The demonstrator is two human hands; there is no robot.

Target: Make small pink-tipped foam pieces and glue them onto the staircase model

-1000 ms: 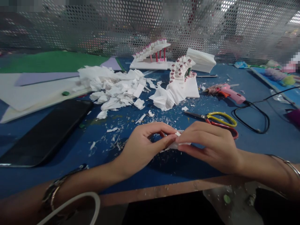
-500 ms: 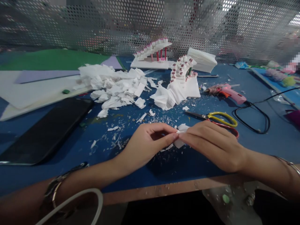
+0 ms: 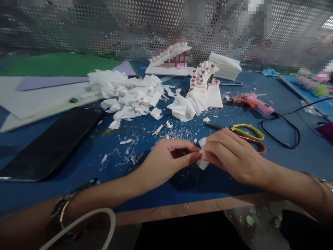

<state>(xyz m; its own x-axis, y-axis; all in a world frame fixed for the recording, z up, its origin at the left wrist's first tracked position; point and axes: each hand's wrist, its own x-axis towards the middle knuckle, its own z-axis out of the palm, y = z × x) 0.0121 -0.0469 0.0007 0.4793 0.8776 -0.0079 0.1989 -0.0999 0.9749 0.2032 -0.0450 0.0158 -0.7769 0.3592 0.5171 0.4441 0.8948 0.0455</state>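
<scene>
Between my two hands is a small piece of white tissue paper, partly covered by the fingers. My left hand pinches its left side with thumb and forefinger. On the other side my right hand is closed on the same paper, fingers bent and tips nearly touching the left ones. Scissors with one yellow and one red handle lie just behind my right hand, which hides part of them. A heap of torn white tissue and a crumpled tissue sheet lie beyond the hands.
A pink glue gun with a black cord rests at the right. A black phone-like slab lies left. Behind stand two white models, one on red posts, one with dark red dots. Perforated metal closes the back.
Both hands have shifted slightly, the left one a little to the right. My right fingers have curled more around the paper, and the paper has turned between the fingertips.
</scene>
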